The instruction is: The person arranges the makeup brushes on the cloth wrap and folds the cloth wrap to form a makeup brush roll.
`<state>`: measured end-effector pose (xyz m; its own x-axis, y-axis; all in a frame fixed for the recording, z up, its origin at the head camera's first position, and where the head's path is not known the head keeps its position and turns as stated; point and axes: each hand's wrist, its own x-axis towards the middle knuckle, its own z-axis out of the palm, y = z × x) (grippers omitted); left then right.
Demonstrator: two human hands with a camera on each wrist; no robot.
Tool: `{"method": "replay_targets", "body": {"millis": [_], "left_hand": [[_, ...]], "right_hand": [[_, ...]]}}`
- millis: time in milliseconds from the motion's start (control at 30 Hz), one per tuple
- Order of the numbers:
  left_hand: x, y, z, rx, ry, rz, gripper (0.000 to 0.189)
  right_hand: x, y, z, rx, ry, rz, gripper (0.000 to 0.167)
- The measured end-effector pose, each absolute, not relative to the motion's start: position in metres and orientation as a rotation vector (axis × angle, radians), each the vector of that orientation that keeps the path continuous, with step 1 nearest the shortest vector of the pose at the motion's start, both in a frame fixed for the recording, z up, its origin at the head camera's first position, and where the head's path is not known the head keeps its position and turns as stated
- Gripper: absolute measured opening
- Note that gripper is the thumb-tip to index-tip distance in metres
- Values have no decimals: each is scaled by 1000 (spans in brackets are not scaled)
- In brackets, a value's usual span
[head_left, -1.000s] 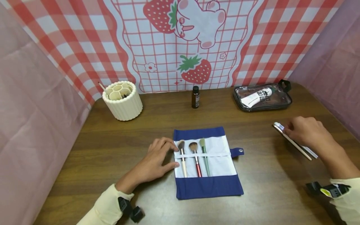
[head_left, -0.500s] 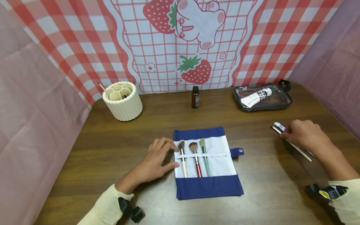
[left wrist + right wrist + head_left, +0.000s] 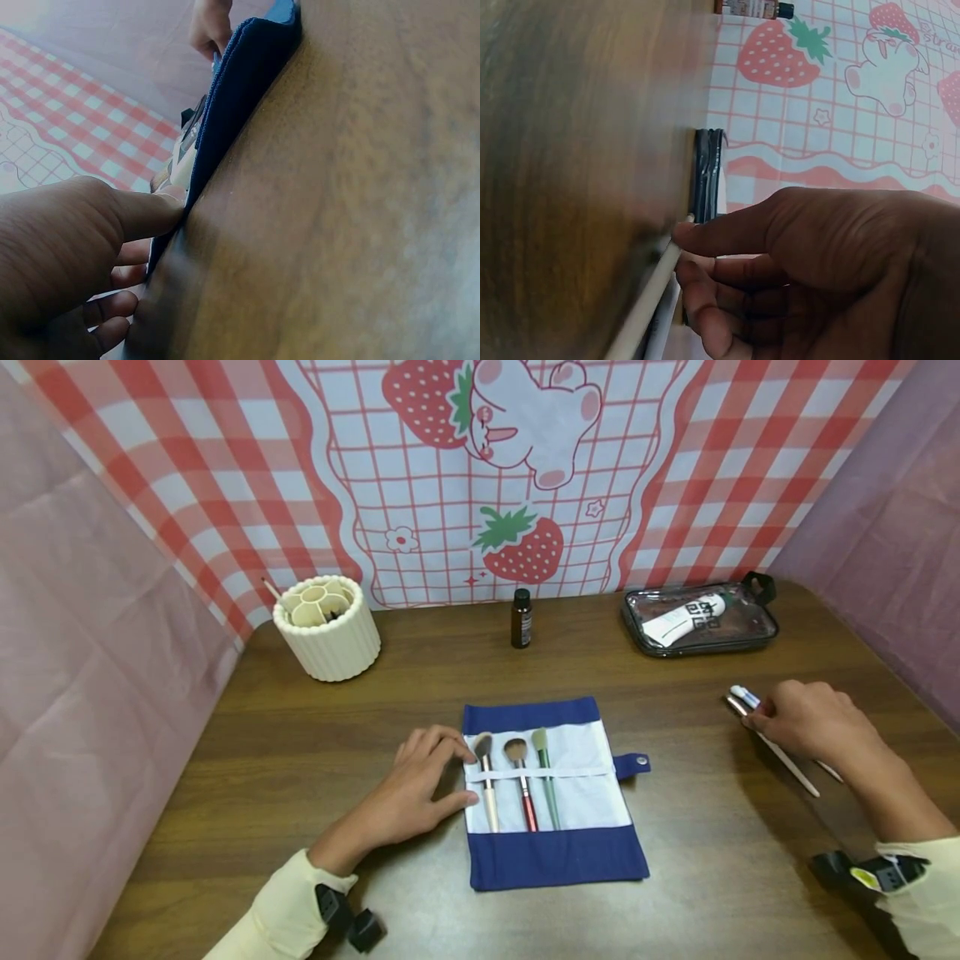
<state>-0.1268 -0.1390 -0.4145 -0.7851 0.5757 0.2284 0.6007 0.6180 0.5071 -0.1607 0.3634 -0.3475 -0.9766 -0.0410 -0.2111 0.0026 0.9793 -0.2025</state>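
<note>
An unfolded navy and white brush roll (image 3: 558, 860) lies on the table. Under its white elastic band are three makeup brushes: one cream-handled (image 3: 491, 806), one red-handled (image 3: 529, 810) and one green-handled (image 3: 551, 797). My left hand (image 3: 412, 793) rests at the roll's left edge, fingers spread, thumb tip (image 3: 169, 210) touching the cloth. Farther right, my right hand (image 3: 817, 722) pinches a slim makeup brush (image 3: 641, 319) with a pale handle between thumb and fingers; its tip is too small to make out. Beside that brush lies a slim white stick (image 3: 742, 695) with a blue-marked end, partly hidden by the hand.
A cream ribbed holder (image 3: 333, 643) with compartments stands at the back left. A small dark bottle (image 3: 521, 620) is upright at the back middle. A clear black-edged pouch (image 3: 738, 631) with a white tube (image 3: 678, 622) lies back right. The roll's snap strap (image 3: 632, 766) points right.
My right hand has come down slightly and now pinches the slim brush, whose handle end has swung a little to the left. My left hand and the roll stay put.
</note>
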Motion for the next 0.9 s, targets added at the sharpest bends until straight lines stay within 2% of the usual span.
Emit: {"method": "replay_targets", "body": {"millis": [467,700,900], "left_hand": [[-127,-139,-415,-1022,-2779,-901,41],[-127,-139,-415,-1018,-2783,-897,41],[-126,-139,-415,-1023,-2775,-896,41]], "right_hand": [[-166,353,-337,-191,2950,-408,30],[-166,339,-340,-232,2954,-782,31],[-164,333,-335,-214,2838,-1163,40]]}}
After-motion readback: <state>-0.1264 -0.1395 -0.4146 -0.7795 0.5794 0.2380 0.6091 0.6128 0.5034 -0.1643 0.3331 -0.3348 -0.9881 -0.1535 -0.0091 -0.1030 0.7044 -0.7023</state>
